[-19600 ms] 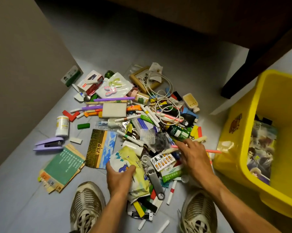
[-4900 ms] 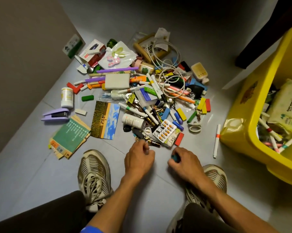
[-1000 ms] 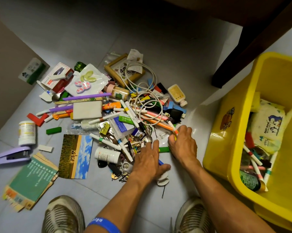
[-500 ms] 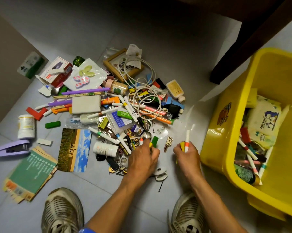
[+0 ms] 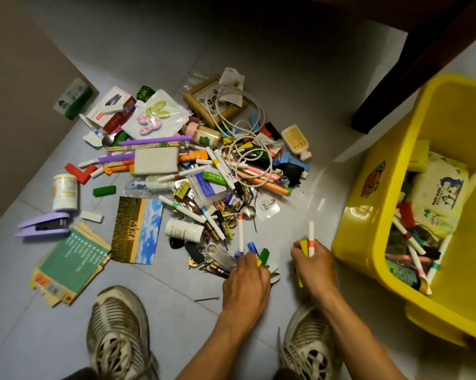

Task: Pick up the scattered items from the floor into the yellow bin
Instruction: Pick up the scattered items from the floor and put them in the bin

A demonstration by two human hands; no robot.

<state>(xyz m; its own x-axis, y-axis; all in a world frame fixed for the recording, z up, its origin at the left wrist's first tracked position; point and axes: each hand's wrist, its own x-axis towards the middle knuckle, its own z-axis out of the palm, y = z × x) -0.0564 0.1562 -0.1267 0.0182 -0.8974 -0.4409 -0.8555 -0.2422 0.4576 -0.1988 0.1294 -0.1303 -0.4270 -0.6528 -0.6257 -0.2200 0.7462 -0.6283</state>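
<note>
Down on the floor, both hands gather small bits beside the yellow bin [image 5: 368,215].
Left hand [image 5: 246,281] clutches blue and green pieces; right hand [image 5: 315,266] clasps a white marker [image 5: 311,237] with a yellow piece.

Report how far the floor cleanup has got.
Done: the yellow bin already holds markers, a wipes pack and other small items. In hand: the right hand grips a white marker with a yellow piece, and the left hand grips several small colored pieces. Left: most of the pile, including the cable, picture frame, stapler and booklets.
</note>
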